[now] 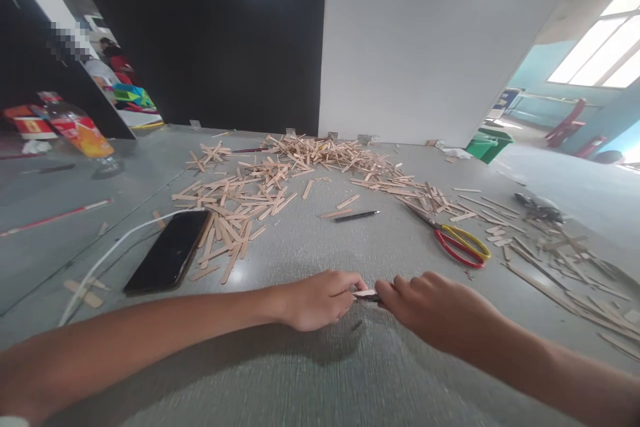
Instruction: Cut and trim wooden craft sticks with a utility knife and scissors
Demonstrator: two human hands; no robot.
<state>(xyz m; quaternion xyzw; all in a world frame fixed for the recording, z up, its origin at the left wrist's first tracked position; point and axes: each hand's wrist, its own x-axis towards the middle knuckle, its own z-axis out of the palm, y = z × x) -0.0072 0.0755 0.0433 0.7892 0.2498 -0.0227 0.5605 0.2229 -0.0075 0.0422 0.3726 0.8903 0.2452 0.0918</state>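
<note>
Low over the front of the table, my left hand [323,300] pinches one end of a short pale wooden stick [366,293]. Close on its right is my right hand [433,300], fingers closed at the other end of the stick. Along the stick's lower edge runs a thin dark thing [371,299] that reaches into my right hand; what it is I cannot make out. Both hands' fingertips are partly hidden. Beyond them lie a black pen [357,216] and two loose sticks. Scissors [463,245] with red and yellow handles rest past my right hand.
A large heap of wooden sticks [320,152] spreads across the back. On the left are a phone [170,250] with a white cable [120,240] and a drink bottle [80,130]. Wood strips [545,287] lie at right. A black-and-white panel [400,47] stands behind; people are beyond it.
</note>
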